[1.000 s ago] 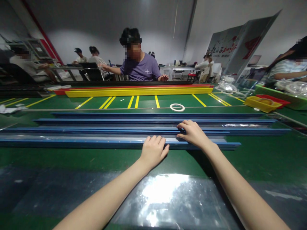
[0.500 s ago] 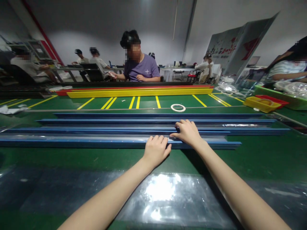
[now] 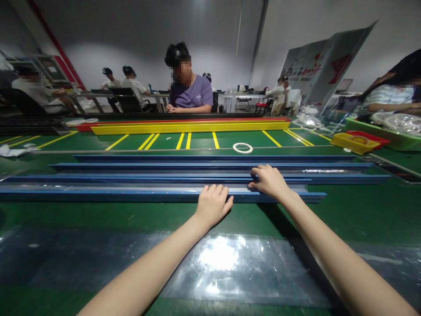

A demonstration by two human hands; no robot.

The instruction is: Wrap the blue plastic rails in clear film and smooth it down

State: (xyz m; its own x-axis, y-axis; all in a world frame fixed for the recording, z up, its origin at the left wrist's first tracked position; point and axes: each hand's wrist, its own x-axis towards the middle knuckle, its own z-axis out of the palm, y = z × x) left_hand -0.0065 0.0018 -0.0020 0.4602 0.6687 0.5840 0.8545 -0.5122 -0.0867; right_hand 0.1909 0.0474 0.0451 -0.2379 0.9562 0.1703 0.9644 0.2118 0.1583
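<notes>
A long blue channel strip (image 3: 158, 195) lies crosswise on the table, with a pale, shiny lining along its inside. My left hand (image 3: 213, 204) rests on its near wall, fingers bent over the blue edge and thumb out to the side. To the right, my right hand (image 3: 270, 180) has its fingers curled over the channel's far wall, the thumb toward the inside; the fingertips are partly hidden. Just beyond lies another blue channel strip (image 3: 210, 165), parallel to the first. A clear plastic sheet (image 3: 263, 276) lies flat beneath my forearms and reflects the overhead light.
A white ring (image 3: 242, 148) lies beyond the strips on the green table (image 3: 148, 219). Farther back are yellow strips (image 3: 190, 127) and red ones. Yellow and red bins (image 3: 355, 142) stand at right beside a green crate (image 3: 401, 139). A co-worker in purple (image 3: 194, 94) sits opposite.
My right hand has slid a little to the right along the blue channel strip. My left hand stays in place. The co-worker opposite has brought their hands together.
</notes>
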